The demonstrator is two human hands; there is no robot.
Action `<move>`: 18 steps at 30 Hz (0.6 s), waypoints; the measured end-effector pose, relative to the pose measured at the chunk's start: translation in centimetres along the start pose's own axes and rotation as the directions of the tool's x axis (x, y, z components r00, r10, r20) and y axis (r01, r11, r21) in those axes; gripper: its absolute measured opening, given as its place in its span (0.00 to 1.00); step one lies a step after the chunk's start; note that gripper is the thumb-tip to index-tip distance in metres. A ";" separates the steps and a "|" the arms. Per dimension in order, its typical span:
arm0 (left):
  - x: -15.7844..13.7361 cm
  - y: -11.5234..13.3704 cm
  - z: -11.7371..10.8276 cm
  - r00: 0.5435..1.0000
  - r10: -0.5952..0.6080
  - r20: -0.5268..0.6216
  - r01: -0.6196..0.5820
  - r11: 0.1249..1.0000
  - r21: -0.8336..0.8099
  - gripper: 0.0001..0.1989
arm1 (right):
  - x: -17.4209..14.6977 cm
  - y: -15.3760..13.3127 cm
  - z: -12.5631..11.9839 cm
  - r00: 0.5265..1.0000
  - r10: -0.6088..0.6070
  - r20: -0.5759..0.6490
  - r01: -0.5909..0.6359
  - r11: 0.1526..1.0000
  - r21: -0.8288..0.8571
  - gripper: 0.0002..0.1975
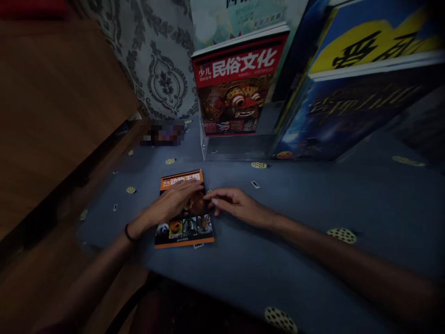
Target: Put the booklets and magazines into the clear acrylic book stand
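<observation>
An orange-and-black children's book (184, 243) with animal pictures on its cover lies shut on the blue patterned tablecloth (236, 269). Across its upper part stretches my left hand (177, 198), palm down, fingers extended and a dark band at the wrist. At the book's right edge is my right hand (238, 204), its fingers bent loosely and apart, the tips at or just over the cover's side. Whether those fingertips touch the book I cannot tell. Neither hand is wrapped round anything. Part of the cover's title and centre picture is hidden by the left hand.
A red-topped book with a mask picture (239, 93) stands in a clear acrylic holder (236, 147) behind. To its right, a dark blue book (347, 106) stands in front of a yellow-and-blue one (375, 37). Wooden furniture (59, 106) is at left, beside patterned wallpaper (167, 79).
</observation>
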State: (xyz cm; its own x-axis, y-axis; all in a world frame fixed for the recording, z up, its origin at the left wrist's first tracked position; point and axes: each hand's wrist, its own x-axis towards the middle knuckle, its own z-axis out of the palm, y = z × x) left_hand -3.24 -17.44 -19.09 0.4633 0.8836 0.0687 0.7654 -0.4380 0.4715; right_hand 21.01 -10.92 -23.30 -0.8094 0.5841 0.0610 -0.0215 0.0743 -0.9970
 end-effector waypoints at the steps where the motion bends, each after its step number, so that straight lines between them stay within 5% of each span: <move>1: 1.0 -0.5 0.2 1.000 -0.005 -0.007 0.005 0.999 0.035 0.22 | 0.0 -0.1 0.0 1.000 -0.002 -0.002 0.002 1.000 -0.012 0.14; 7: 4.6 -2.1 0.7 0.993 -0.113 -0.035 0.117 0.982 0.149 0.21 | -0.2 -0.8 0.1 1.000 0.011 0.000 -0.011 0.999 -0.047 0.13; 12: 2.8 -2.8 0.2 0.982 -0.129 -0.139 0.135 0.990 0.032 0.23 | -0.2 -0.4 0.1 1.000 -0.009 0.000 0.009 0.998 -0.054 0.13; 14: 0.4 -3.6 -0.2 0.922 -0.235 -0.309 0.246 0.969 -0.004 0.25 | -0.2 -0.1 0.1 1.000 -0.004 -0.001 0.004 0.999 -0.048 0.12; 16: -2.5 -4.3 -0.3 0.798 -0.397 -0.454 0.396 0.913 -0.103 0.25 | -0.1 0.2 0.1 1.000 0.013 -0.001 -0.013 1.000 -0.023 0.13; 18: -5.1 -4.5 0.0 0.730 -0.523 -0.440 0.454 0.852 -0.260 0.25 | 0.1 0.6 0.2 1.000 0.022 -0.022 -0.022 1.000 0.020 0.14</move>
State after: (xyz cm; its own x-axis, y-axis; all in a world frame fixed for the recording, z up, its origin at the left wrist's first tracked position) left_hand -9.09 -19.94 -21.57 -0.2591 0.9469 0.1902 0.7462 0.0712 0.6619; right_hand 20.82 -10.94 -23.91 -0.7966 0.6032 0.0397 -0.0154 0.0455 -0.9988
